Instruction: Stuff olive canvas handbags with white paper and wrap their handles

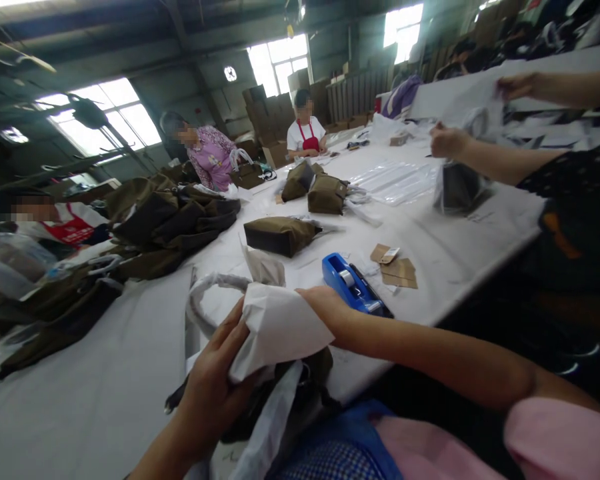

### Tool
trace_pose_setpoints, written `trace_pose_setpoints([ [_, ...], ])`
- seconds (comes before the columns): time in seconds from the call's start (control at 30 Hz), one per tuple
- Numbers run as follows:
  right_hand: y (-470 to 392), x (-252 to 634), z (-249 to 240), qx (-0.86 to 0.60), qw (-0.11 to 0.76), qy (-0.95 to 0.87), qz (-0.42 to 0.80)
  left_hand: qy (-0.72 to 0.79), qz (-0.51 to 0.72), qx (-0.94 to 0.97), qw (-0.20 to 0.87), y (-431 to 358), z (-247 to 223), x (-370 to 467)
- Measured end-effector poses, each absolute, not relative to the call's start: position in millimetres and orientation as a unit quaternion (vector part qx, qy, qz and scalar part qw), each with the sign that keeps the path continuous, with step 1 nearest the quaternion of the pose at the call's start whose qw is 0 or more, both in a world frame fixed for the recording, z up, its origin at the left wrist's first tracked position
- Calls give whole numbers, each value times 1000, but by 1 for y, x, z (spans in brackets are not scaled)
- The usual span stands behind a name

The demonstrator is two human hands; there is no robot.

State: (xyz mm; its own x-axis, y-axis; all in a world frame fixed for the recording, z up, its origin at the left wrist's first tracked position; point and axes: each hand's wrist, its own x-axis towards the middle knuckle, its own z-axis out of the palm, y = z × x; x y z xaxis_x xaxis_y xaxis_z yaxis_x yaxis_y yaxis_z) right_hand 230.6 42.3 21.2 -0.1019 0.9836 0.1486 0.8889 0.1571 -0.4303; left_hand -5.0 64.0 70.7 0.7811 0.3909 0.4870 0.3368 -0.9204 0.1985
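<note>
A dark olive handbag [321,365] is close to my body at the table's front edge, its handles [279,413] covered in white wrapping. Over its top is a crumpled sheet of white paper [283,323]. My left hand [217,383] grips the paper's left side, fingers bent along its edge. On the other side, my right hand [325,310] reaches in behind the sheet, which hides its fingers. Just beyond that hand is a blue tape dispenser [347,280]. Brown cardboard tags [399,272] lie to its right.
Several olive bags [283,235] stand on the white table [130,347]; a heap of them [175,213] lies at left. Clear plastic sleeves [395,180] are further back. At right, a co-worker's hands [450,141] handle a wrapped bag [460,187]. Other people sit or stand around the table.
</note>
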Motion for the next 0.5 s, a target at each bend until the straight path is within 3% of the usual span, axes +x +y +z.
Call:
trace_pose_setpoints([
  [0.1, 39, 242, 27, -626, 238, -726, 154, 191, 279, 939, 64, 64, 68, -11],
  [0.3, 35, 237, 1, -536, 482, -613, 323, 160, 175, 965, 111, 62, 59, -15],
  [0.5, 38, 231, -8, -498, 519, -556, 415, 249, -1, 947, 203, 64, 61, -5],
])
